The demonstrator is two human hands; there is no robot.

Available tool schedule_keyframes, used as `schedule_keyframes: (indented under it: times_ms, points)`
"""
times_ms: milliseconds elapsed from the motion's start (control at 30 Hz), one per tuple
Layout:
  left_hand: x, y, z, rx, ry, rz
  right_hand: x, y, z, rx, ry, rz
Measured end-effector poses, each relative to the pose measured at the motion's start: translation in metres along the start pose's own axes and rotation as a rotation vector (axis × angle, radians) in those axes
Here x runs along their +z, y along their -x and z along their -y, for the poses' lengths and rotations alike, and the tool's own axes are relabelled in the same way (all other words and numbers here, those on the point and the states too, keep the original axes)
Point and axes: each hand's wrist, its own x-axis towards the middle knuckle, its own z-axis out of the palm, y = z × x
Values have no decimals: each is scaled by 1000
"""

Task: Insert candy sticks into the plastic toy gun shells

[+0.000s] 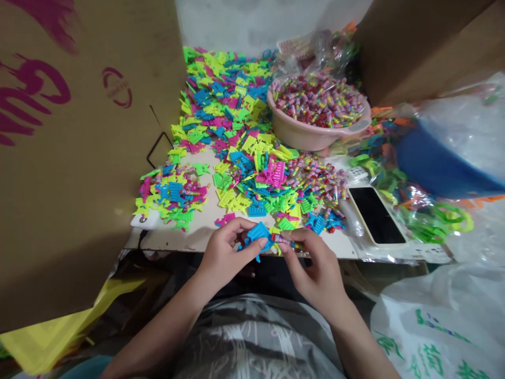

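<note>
Near the table's front edge, my left hand [229, 250] pinches a small blue plastic piece [258, 234] between thumb and fingers. My right hand [313, 260] grips a small wrapped candy roll [282, 239] with red, pink and yellow colours, its end touching the blue piece. Just beyond the hands lies a heap of bright plastic pieces [256, 179] in blue, green, yellow and pink. Beside it spreads a pile of similar wrapped candies [319, 176]. A smaller mixed heap [171, 197] sits on the left.
A pink basin [305, 134] full of wrapped candies stands at the back. A phone [376, 216] lies on the right of the table, near green plastic rings [442, 221]. Cardboard boxes [98, 173] flank the table. A blue tub [442, 158] and white bag [442, 326] are on the right.
</note>
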Motion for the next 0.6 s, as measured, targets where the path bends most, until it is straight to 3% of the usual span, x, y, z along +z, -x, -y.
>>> schedule_keyframes:
  times_ms: [133,300,367,533,600]
  points:
    - [5,12,-4,151,-174,-77,-1,2,12,-89,170,-14]
    - [10,23,-2,379,-243,-79,-2,4,17,-98,222,21]
    - [9,23,-1,367,-246,-90,-5,5,16,-105,185,14]
    - [3,19,-2,140,-229,-49,-11,10,13,-102,159,9]
    - [3,19,-4,162,-228,-27,-11,12,13,-124,174,56]
